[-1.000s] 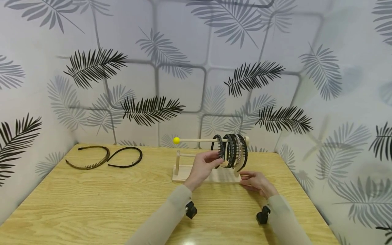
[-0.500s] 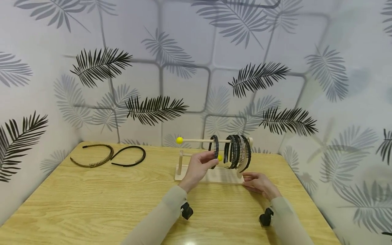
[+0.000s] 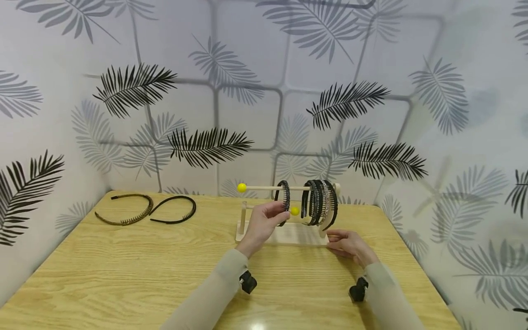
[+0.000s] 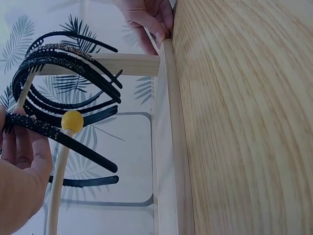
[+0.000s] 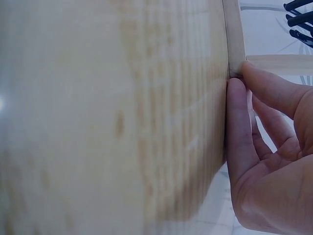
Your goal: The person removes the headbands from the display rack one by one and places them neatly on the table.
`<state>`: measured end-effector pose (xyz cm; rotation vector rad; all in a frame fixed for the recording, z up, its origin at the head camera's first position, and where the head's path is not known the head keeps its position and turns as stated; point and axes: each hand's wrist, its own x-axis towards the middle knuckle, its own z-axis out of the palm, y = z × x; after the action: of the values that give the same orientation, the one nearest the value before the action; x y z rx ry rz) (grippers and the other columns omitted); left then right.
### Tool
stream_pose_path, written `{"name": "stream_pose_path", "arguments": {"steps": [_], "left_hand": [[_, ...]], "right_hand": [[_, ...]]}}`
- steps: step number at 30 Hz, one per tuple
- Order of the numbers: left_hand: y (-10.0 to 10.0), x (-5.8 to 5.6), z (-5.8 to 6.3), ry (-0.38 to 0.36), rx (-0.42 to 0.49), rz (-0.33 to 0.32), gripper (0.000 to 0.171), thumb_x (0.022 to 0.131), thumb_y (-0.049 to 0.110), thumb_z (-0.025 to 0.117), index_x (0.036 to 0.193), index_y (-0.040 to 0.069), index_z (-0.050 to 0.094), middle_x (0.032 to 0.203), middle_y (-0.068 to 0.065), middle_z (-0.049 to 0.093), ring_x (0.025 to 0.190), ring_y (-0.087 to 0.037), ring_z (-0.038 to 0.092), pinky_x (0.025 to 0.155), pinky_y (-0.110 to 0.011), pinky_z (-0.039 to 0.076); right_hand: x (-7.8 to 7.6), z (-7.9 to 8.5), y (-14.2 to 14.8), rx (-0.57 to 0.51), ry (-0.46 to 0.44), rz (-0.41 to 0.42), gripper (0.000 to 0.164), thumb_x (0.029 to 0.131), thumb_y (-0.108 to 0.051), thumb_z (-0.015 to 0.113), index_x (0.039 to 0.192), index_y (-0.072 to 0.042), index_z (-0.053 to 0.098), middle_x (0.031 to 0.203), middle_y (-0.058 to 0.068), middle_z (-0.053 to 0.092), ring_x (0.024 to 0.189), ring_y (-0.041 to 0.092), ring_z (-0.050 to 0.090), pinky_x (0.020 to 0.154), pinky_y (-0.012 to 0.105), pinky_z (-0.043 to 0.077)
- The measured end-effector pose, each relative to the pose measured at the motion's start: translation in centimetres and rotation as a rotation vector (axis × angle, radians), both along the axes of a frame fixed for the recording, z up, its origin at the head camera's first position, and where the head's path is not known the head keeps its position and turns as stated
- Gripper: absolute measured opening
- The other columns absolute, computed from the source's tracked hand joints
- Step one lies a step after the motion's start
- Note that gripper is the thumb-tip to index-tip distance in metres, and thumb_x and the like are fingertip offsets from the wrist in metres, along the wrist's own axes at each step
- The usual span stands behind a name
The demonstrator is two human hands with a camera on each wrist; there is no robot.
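A pale wooden headband stand (image 3: 294,236) has an upper rod ending in a yellow ball (image 3: 242,188) and a lower rod ending in another yellow ball (image 4: 72,122). My left hand (image 3: 261,224) pinches a dark, speckled, toothed headband (image 3: 286,192) that hangs round the upper rod, left of the others. In the left wrist view its free arm slants past the lower ball. Several dark and sparkly headbands (image 3: 316,204) hang bunched at the rod's right end. My right hand (image 3: 350,247) pinches the front right corner of the stand's base, thumb on top and a finger at the edge.
On the table (image 3: 136,266) at the back left lie a brown toothed headband (image 3: 128,222) and a thin black headband (image 3: 175,222), side by side. A leaf-patterned wall covering (image 3: 243,114) stands behind the table and along its sides.
My left hand has slid the speckled headband leftward along the upper rod, away from the bunch, so the lower yellow ball now shows. The right hand has stayed at the base corner.
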<state>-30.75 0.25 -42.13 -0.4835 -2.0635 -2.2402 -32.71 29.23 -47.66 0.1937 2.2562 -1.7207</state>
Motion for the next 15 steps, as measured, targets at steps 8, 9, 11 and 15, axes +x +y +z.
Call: {"name": "stream_pose_path", "arguments": {"steps": [8,9,11,15], "left_hand": [[-1.1,-0.3,-0.5,0.009,0.023,-0.004,0.034,0.089,0.005,0.071,0.122,-0.001,0.066,0.11,-0.024,0.069,0.084,-0.007,0.069,0.085,-0.028,0.058],[-1.3,-0.3,-0.6,0.015,0.02,-0.007,0.034,0.09,0.006,0.07,0.123,-0.001,0.066,0.109,-0.023,0.069,0.084,-0.007,0.07,0.086,-0.028,0.057],[-1.8,-0.3,-0.6,0.016,0.023,-0.015,0.035,0.09,0.006,0.069,0.124,-0.001,0.065,0.109,-0.023,0.069,0.084,-0.007,0.07,0.089,-0.03,0.057],[-2.8,-0.4,-0.5,0.016,0.022,-0.029,0.034,0.092,0.005,0.068,0.125,-0.001,0.065,0.104,-0.019,0.07,0.084,-0.008,0.07,0.09,-0.032,0.057]], "right_hand": [[0.1,-0.3,0.1,0.038,0.007,-0.003,0.056,0.089,0.004,0.067,0.142,0.004,0.047,0.119,0.017,0.061,0.09,0.009,0.064,0.084,0.03,0.058],[0.1,-0.3,0.1,0.035,0.006,-0.002,0.057,0.089,0.004,0.066,0.142,0.004,0.047,0.12,0.017,0.061,0.091,0.01,0.064,0.085,0.03,0.058],[0.1,-0.3,0.0,0.023,0.006,0.0,0.055,0.09,0.006,0.064,0.142,0.005,0.046,0.122,0.019,0.06,0.092,0.01,0.065,0.086,0.03,0.058],[0.2,-0.1,0.0,0.0,0.01,0.012,0.054,0.092,0.008,0.06,0.143,0.007,0.043,0.121,0.02,0.059,0.093,0.01,0.065,0.088,0.03,0.057]]}}
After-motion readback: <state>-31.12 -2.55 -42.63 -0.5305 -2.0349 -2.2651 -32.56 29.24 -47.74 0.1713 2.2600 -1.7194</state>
